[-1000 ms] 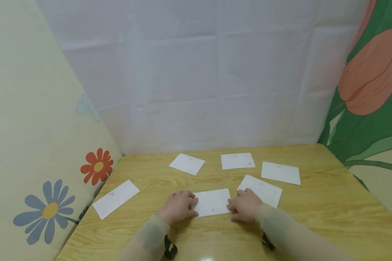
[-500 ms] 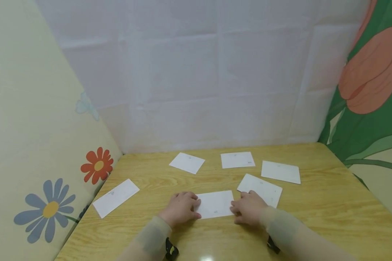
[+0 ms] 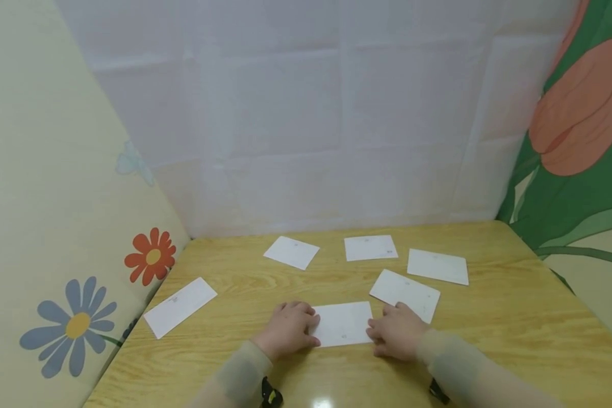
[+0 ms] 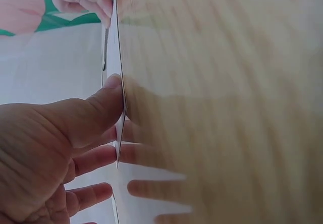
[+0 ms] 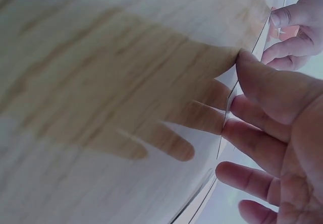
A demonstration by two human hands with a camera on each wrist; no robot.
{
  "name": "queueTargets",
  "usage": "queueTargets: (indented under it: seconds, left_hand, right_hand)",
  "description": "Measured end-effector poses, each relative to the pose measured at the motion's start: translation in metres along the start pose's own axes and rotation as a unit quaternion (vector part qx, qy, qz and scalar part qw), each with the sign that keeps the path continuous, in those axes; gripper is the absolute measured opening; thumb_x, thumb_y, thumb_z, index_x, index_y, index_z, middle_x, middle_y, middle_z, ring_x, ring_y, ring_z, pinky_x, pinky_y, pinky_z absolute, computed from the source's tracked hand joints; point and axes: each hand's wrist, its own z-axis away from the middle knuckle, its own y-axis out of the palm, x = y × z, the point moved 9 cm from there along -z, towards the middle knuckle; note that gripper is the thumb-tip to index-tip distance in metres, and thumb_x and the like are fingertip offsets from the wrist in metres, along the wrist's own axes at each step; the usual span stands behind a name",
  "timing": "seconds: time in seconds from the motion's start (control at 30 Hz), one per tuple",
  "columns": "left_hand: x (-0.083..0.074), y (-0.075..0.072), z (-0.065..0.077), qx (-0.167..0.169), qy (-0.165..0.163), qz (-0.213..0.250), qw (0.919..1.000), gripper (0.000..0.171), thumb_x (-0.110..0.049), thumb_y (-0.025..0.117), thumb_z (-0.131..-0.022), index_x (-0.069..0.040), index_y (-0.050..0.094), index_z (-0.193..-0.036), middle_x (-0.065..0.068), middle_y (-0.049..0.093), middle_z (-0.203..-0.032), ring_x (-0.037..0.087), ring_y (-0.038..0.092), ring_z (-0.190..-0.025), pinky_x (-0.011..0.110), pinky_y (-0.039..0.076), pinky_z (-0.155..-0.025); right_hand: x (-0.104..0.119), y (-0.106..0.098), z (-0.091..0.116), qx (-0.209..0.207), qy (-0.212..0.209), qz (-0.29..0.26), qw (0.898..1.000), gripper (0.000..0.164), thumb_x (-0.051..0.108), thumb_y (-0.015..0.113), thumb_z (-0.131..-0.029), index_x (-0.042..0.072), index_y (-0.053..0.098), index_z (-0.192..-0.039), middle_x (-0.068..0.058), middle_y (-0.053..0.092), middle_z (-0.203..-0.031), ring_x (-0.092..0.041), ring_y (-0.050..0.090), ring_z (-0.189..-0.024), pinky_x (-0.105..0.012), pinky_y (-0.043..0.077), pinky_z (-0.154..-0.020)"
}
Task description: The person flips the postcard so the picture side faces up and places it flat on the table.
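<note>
Apparently positioning the white card (image 3: pixel 344 323), left hand (image 3: pixel 288 330) and right hand (image 3: pixel 399 333) gripped its 2 ends, likely needing even release next.

Head camera faces forward-down; low, close wrist views share both hands (image 3: pixel 289 328) (image 3: pixel 400 332).

Kind of place: a small screened-in tabletop nook; whether in a home, office or studio cannot be told
Surface (image 3: pixel 515 340): glossy yellow-brown wood grain, like a desk or table
Backdrop (image 3: pixel 265 113): pale sheet with crossing fold creases, hanging behind the surface
Left panel (image 3: pixel 41 187): cream, bearing a blue-gray flower (image 3: pixel 76 326) and a red flower (image 3: pixel 152 258), left of the surface
Right panel (image 3: pixel 596 289): big pink tulip (image 3: pixel 576 116) among green leaves (image 3: pixel 583 195), right of the surface
</note>
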Motion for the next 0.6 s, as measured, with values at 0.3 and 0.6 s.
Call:
queueTargets:
  seconds: [0.3,0.6]
  left_hand:
    - [-0.010,0.003,0.002,0.001,0.015,-0.008,0.9999,0.056,-0.046,0.072,-0.080,-0.013,0.064,-0.125,0.005,0.057,-0.128,0.030,0.048,-0.122,0.056,0.033,-0.102]
    - [-0.021,0.005,0.006,0.012,0.026,-0.015,0.9995,0.056,-0.047,0.071,-0.081,-0.014,0.064,-0.126,0.003,0.058,-0.126,0.027,0.048,-0.121,0.053,0.036,-0.100]
  right_hand:
    - [0.004,0.001,0.012,-0.017,-0.016,0.019,1.000,0.034,0.048,0.068,-0.083,0.025,0.073,-0.107,0.007,0.067,-0.116,-0.011,0.044,-0.077,-0.030,0.034,-0.068]
    - [0.007,0.001,0.024,-0.025,-0.033,0.011,0.999,0.026,0.045,0.070,-0.083,0.024,0.072,-0.097,0.008,0.068,-0.111,-0.010,0.039,-0.072,-0.031,0.031,-0.066]
